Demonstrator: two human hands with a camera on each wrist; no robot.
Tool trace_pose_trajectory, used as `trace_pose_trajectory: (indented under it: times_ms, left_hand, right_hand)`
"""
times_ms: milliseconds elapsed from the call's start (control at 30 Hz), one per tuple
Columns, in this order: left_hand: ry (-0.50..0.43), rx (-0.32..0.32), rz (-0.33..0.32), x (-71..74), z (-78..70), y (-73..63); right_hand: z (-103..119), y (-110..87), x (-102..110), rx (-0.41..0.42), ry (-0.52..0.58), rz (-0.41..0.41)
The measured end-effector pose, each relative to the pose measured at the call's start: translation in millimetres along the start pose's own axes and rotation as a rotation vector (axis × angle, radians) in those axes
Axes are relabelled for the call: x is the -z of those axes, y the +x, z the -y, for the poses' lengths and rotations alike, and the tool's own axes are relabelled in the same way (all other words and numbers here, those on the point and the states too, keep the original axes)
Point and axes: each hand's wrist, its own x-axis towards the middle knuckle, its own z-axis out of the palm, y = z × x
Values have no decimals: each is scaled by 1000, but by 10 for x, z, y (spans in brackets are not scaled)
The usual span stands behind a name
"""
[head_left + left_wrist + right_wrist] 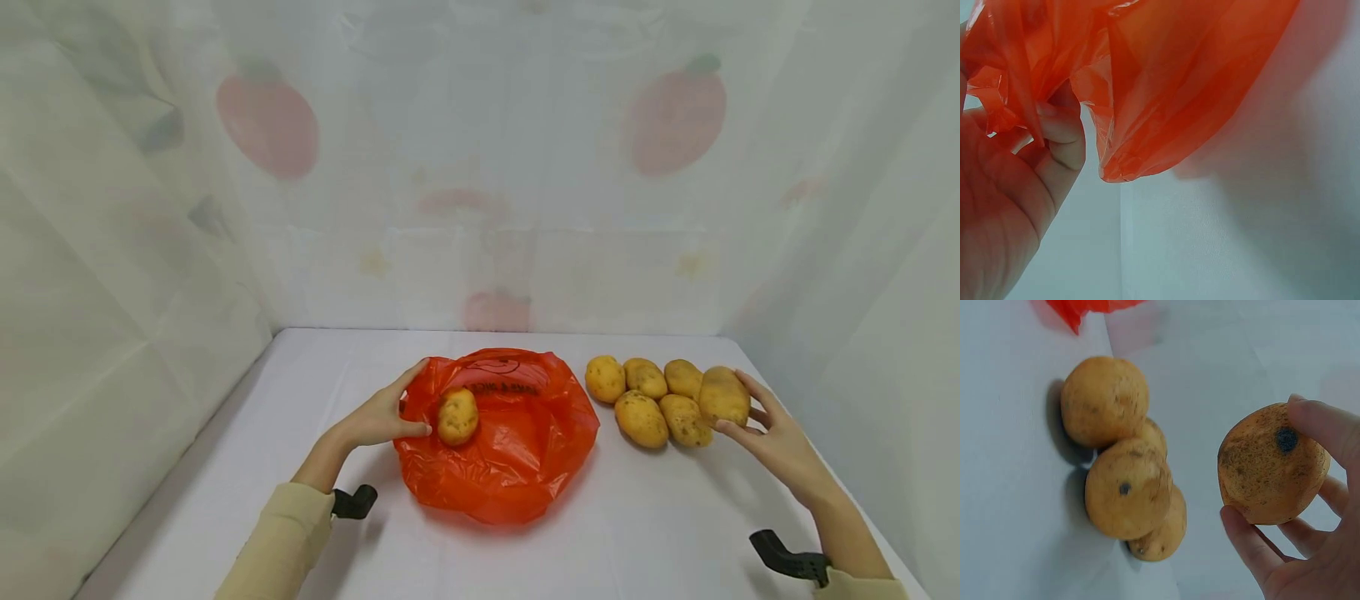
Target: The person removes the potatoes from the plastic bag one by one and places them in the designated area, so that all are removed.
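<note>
A red plastic bag (517,450) lies spread with its mouth open in the middle of the table, and one potato (457,417) shows inside it near the left side. My left hand (380,414) grips the bag's left edge; in the left wrist view the thin plastic (1166,94) bunches at the curled fingers (1063,134). On the far right, my right hand (783,437) holds a potato (1272,465) between thumb and fingers. The right wrist view shows this potato raised off the table, a dark spot on its skin.
Several potatoes (641,418) lie grouped on the white table (510,562), between the bag and my right hand. Pale cloth walls (480,167) with faded fruit prints rise behind the table and along both sides. Black wrist mounts (354,502) stick out from both forearms.
</note>
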Motion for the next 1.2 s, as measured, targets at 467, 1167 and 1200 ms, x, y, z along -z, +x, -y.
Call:
trace_pose_trajectory:
  times_ms: [467, 1167, 1200]
  left_hand:
    - [14, 2, 2, -4, 16, 12]
    - [-11, 18, 9, 9, 20, 8]
    - [-12, 18, 10, 8, 21, 8]
  right_hand:
    - [-250, 20, 75, -85, -9, 25]
    - [-639, 105, -11, -208, -31, 93]
    - [-657, 108, -16, -210, -29, 94]
